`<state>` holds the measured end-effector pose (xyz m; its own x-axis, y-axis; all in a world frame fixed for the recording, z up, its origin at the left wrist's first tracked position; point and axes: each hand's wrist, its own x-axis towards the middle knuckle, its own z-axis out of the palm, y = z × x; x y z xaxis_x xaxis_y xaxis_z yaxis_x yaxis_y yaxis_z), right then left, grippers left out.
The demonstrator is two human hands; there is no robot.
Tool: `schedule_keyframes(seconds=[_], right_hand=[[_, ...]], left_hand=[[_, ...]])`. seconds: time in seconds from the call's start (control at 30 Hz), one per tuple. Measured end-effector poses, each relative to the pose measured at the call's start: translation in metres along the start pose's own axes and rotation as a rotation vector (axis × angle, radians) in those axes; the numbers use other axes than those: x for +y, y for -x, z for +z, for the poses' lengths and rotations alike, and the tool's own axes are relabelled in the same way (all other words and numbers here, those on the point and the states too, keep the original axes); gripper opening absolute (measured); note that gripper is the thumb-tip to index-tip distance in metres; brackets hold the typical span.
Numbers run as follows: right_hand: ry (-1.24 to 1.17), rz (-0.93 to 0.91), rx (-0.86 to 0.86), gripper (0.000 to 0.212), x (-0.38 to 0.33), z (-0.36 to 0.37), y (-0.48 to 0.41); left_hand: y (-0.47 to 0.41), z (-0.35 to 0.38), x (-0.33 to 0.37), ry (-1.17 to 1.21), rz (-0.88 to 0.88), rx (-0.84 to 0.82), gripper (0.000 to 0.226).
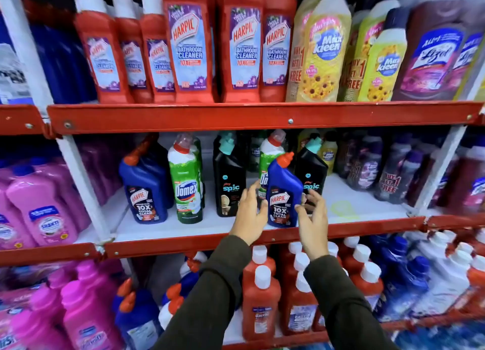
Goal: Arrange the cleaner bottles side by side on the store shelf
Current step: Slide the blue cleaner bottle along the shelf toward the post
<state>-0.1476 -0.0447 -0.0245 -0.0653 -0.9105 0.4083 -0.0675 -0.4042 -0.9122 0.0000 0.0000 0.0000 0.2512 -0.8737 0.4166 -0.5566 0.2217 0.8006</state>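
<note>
A blue Harpic bottle (284,189) with an orange cap stands upright at the front of the middle shelf (183,242). My left hand (249,213) is at its left side and my right hand (312,218) at its right, fingers spread, thumbs at the bottle's edges without a closed grip. Right behind it stand a green Domex bottle (270,150) and a black Spic bottle (312,171). Further left, in a row, are another black Spic bottle (229,181), a green Domex bottle (186,187) and a blue Harpic bottle (145,189).
Bare white shelf board (367,205) lies right of the Spic bottle, before dark purple bottles (388,173). Red Harpic bathroom cleaners (189,45) and yellow Max Kleen bottles (325,47) fill the shelf above. Red bottles (259,297) stand below, pink ones (44,213) at left.
</note>
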Motion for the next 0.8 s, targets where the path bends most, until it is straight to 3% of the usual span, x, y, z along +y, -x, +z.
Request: schedule_keyframes(seconds=[0.1, 0.27, 0.7, 0.8], right_hand=[[-0.007, 0.097, -0.157, 0.055, 0.005, 0.0, -0.003], [0.023, 0.099, -0.158, 0.062, 0.016, 0.0, -0.009], [-0.027, -0.01, -0.263, 0.04, 0.001, 0.0, -0.003], [-0.08, -0.008, -0.298, 0.045, -0.008, 0.008, 0.004]], left_hand=[[-0.01, 0.009, -0.008, 0.014, -0.109, -0.112, 0.055], [-0.017, 0.018, -0.01, 0.04, -0.192, -0.185, 0.054], [0.005, 0.004, -0.016, 0.213, -0.104, 0.033, 0.049], [0.013, -0.011, -0.012, 0.253, -0.093, 0.08, 0.051]])
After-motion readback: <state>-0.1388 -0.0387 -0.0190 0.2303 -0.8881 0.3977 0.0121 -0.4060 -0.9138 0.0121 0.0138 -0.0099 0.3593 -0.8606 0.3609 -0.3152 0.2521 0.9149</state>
